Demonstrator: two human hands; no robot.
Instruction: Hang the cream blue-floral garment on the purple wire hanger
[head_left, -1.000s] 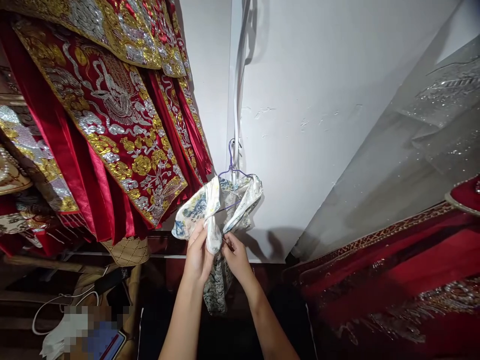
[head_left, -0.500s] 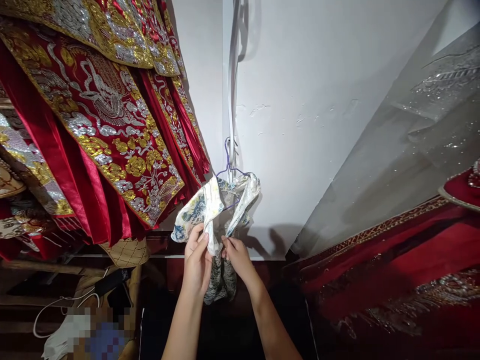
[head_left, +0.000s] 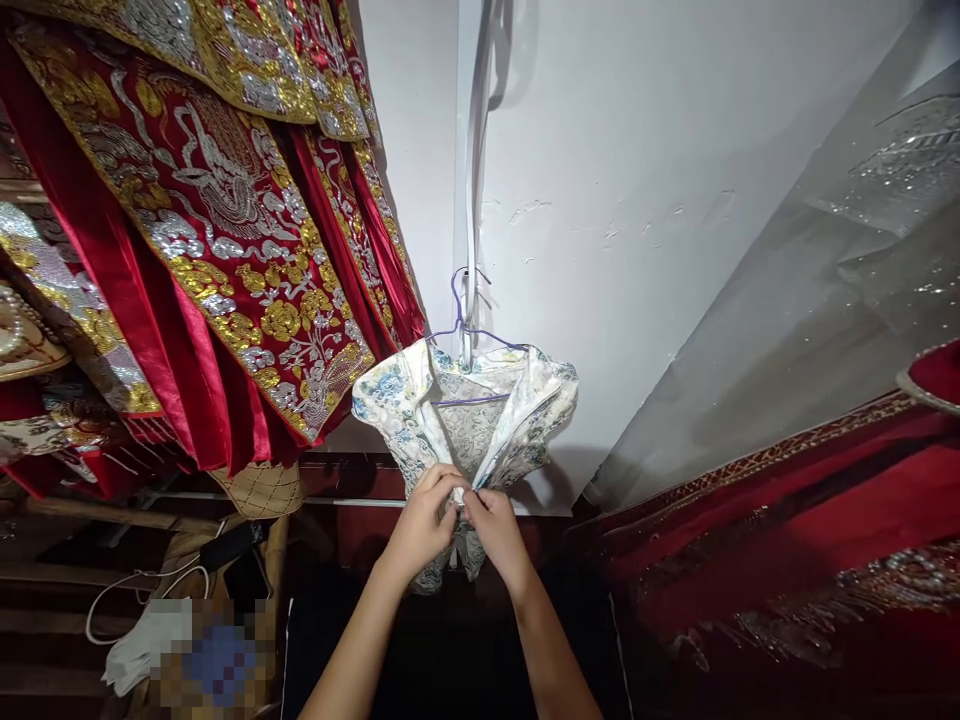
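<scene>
A white shirt with a blue and yellow floral print (head_left: pixel 394 395) hangs on a purple hanger (head_left: pixel 459 322), its front parted in a V at the neck. At the bottom of that V, my left hand (head_left: pixel 429 520) pinches one front edge of the shirt. My right hand (head_left: pixel 491 525) grips the other front edge, its fingertips meeting those of the left. A small white bit of cloth shows between the fingers; whether a button is there I cannot tell. Below the hands, the shirt's lower part hangs partly hidden.
Red robes with gold and silver embroidery (head_left: pixel 247 230) hang at the left. Beneath them stands a bamboo rack (head_left: pixel 274 570) with a white cable (head_left: pixel 112 600) and a dark phone-like object (head_left: pixel 246 582). Sheer sparkling fabric (head_left: pixel 795 300) and red cloth (head_left: pixel 862 500) fill the right side.
The shirt's shoulders have spread out flat on the hanger, and its right side has swung outward. Both hands have moved slightly right and come together at the front edges.
</scene>
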